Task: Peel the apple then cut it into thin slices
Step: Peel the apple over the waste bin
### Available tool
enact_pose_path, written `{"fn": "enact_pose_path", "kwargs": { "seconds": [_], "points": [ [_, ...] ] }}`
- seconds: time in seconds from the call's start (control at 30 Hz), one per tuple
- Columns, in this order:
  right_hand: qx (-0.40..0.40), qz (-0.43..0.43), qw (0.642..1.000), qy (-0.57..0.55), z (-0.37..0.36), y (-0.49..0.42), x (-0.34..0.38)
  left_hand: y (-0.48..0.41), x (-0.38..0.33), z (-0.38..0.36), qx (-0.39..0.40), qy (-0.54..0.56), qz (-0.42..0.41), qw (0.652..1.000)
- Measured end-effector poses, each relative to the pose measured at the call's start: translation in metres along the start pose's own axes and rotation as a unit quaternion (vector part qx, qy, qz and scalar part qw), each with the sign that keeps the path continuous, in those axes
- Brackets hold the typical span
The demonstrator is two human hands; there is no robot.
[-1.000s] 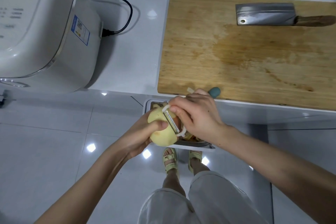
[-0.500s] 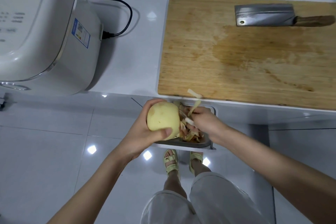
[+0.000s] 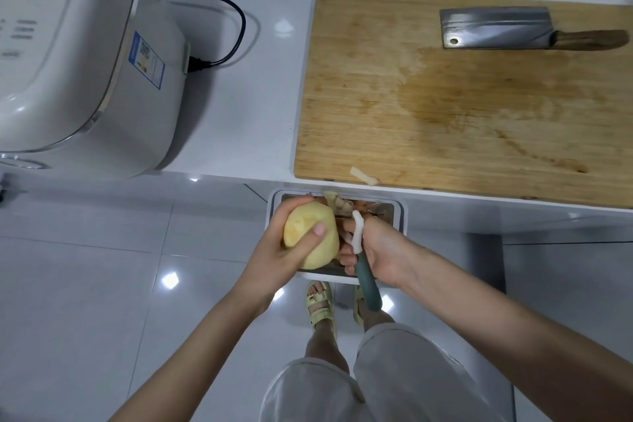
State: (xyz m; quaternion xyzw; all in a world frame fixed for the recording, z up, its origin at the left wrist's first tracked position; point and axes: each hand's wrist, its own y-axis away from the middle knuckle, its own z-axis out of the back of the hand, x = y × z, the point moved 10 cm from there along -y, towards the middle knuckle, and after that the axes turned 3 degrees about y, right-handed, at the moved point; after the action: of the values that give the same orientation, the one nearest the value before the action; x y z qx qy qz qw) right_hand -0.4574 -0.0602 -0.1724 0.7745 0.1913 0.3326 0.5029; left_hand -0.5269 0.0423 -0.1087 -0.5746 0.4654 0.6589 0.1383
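Note:
My left hand [image 3: 274, 257] grips a pale yellow apple [image 3: 310, 238] whose visible side is bare of skin, thumb across its front, above a white waste bin [image 3: 274, 202]. Just right of the apple my right hand [image 3: 375, 252] holds a peeler [image 3: 363, 264] with a white head and teal handle; the handle points down toward me. A cleaver [image 3: 496, 27] with a wooden handle lies at the far right of the wooden cutting board [image 3: 445, 106].
Peels [image 3: 356, 207] fill the bin, and one strip of peel [image 3: 363, 176] lies on the board's near edge. A white appliance [image 3: 68, 55] with a black cord [image 3: 219, 10] stands at the left of the white counter [image 3: 239, 96]. My feet in sandals are on the tiled floor below.
The peeler has come off the apple's front and my right hand has dropped to the apple's right side, turning the handle toward me. My left hand has turned the apple.

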Motion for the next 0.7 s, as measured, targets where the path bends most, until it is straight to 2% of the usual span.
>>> {"fn": "enact_pose_path", "kwargs": {
  "seconds": [0.13, 0.2, 0.3, 0.5, 0.7],
  "points": [
    [0.004, 0.044, 0.998, 0.041, -0.004, -0.001, 0.01, -0.002, 0.019, 0.008, -0.014, 0.139, 0.117, 0.983],
    [0.008, 0.067, 0.994, 0.089, -0.007, 0.003, 0.017, -0.002, 0.024, 0.007, 0.022, 0.142, 0.159, 0.977],
    [-0.032, 0.09, 0.989, 0.115, 0.002, 0.009, 0.021, -0.001, 0.028, 0.0, 0.09, 0.115, 0.191, 0.971],
    [-0.028, -0.011, 0.992, 0.122, 0.011, 0.008, 0.007, 0.001, 0.045, -0.001, 0.1, 0.13, 0.253, 0.954],
    [-0.012, -0.076, 0.974, 0.214, 0.02, 0.006, 0.003, 0.008, 0.052, -0.013, 0.093, 0.202, 0.293, 0.93]
  ]
}}
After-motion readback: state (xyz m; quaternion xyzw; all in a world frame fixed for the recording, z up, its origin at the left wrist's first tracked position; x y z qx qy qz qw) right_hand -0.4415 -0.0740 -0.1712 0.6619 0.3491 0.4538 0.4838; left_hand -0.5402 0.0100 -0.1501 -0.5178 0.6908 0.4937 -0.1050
